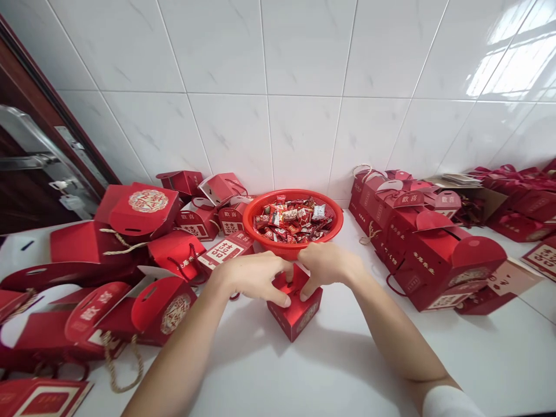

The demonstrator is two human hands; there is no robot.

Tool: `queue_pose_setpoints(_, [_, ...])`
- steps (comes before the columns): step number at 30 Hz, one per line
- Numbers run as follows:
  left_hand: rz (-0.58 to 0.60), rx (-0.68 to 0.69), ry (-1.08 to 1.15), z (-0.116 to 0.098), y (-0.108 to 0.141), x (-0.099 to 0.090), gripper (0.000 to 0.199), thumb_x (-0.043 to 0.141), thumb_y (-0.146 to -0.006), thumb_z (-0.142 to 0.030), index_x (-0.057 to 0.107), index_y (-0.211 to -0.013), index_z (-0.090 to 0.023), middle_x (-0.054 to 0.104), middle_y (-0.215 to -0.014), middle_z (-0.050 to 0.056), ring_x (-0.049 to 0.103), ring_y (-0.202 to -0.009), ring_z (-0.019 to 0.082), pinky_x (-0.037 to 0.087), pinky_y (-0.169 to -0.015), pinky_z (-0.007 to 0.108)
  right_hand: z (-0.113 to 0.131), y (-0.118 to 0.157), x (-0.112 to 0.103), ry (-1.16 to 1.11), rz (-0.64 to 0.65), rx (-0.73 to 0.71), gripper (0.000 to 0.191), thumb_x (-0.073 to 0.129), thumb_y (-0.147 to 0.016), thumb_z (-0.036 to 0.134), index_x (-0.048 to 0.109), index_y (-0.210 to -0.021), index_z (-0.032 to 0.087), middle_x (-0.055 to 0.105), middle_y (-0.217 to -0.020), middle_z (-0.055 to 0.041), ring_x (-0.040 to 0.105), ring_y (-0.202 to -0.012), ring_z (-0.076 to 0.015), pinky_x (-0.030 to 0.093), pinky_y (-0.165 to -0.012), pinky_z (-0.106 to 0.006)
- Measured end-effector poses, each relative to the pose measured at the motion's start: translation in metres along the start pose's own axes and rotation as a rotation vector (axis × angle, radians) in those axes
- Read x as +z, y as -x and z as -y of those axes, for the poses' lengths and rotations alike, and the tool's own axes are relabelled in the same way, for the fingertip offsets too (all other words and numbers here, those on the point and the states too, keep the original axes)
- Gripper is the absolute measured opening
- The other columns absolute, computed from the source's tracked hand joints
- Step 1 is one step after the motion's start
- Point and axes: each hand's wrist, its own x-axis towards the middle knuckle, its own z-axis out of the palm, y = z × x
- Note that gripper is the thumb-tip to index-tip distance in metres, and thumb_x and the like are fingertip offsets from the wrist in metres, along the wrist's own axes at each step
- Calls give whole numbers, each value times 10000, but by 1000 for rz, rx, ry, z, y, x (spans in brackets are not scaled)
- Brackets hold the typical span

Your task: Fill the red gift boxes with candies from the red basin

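Observation:
A small red gift box (pixel 290 315) stands on the white tabletop, one corner pointing toward me. My left hand (pixel 256 275) is bent over its top from the left, thumb on the upper face and fingers at the top flaps. From the right, my right hand (pixel 326 267) grips the same top, its thumb close to the left one. Both hands are closed on the box; the fingertips at the far side are partly hidden. Right behind it, a red plastic basket (pixel 249 223) holds many wrapped candies (pixel 299 217).
Red gift boxes with rope handles (pixel 145 310) crowd the left side. A row of red boxes (pixel 428 263) lines the right, with more ribboned boxes (pixel 521 197) beyond. A tiled wall (pixel 304 52) bounds the back, and a door handle (pixel 32 159) shows at far left.

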Motion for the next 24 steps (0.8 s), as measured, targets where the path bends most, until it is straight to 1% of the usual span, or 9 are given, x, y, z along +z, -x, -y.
queue_pose_setpoints(5, [-14,-47,8,-8,-6,8,459,726,-668,-533,646,-1013,-241,694,-967,16,652,-812,224,437,-579,277,0,0,3,-56,-7,-56,530,775,-723,577,750,-1106,213,728,-897,-59,680,-836,-237,391,-585,-266])
queue_pose_setpoints(8, [-28,-76,27,-6,-11,13,476,738,-665,-532,627,-1014,-228,694,-975,24,654,-823,233,455,-611,293,2,2,5,-86,-29,-68,533,777,-728,549,730,-1150,227,731,-928,-61,684,-888,-246,427,-646,-266])
queue_pose_setpoints(12, [-50,-88,30,-1,-15,14,547,742,-645,-571,615,-1054,-231,686,-1025,36,653,-873,249,464,-632,298,2,10,10,-72,-74,-41,532,746,-758,502,675,-1175,180,722,-1005,-97,686,-928,-272,454,-678,-285])
queue_pose_setpoints(15, [-64,-78,29,3,-19,13,527,729,-636,-594,609,-991,-224,684,-1019,44,653,-890,252,469,-643,293,6,21,16,-40,-48,-60,591,742,-755,497,601,-1211,148,707,-1018,-112,685,-871,-279,459,-641,-298])
queue_pose_setpoints(17, [-55,-74,13,4,-22,13,499,714,-639,-601,585,-927,-215,680,-986,47,657,-850,246,462,-615,289,13,26,23,-35,-48,-69,643,744,-749,551,575,-1210,136,690,-1042,-124,683,-853,-288,476,-648,-318])
queue_pose_setpoints(18, [-48,-69,-5,4,-23,13,479,703,-648,-599,568,-897,-213,677,-963,49,657,-829,245,454,-594,286,19,28,28,-34,-74,-53,672,741,-748,585,570,-1209,127,679,-1059,-138,681,-863,-298,490,-668,-334])
queue_pose_setpoints(20, [-36,-55,-51,2,-24,12,426,664,-691,-582,538,-857,-211,670,-921,57,656,-783,244,431,-550,284,31,27,42,-23,-176,25,715,734,-758,618,561,-1219,99,657,-1093,-180,672,-916,-329,514,-719,-375])
queue_pose_setpoints(22, [-38,-45,-94,0,-22,11,369,606,-753,-556,528,-847,-208,671,-901,70,653,-734,239,415,-522,288,41,22,57,9,-300,109,703,728,-797,572,543,-1253,70,631,-1140,-231,650,-985,-360,525,-757,-409])
queue_pose_setpoints(24, [-39,-48,-121,0,-17,8,350,569,-792,-546,546,-857,-203,683,-898,76,655,-699,233,426,-528,293,46,18,70,23,-391,142,628,684,-855,515,533,-1273,71,609,-1180,-248,628,-1031,-372,531,-765,-426])
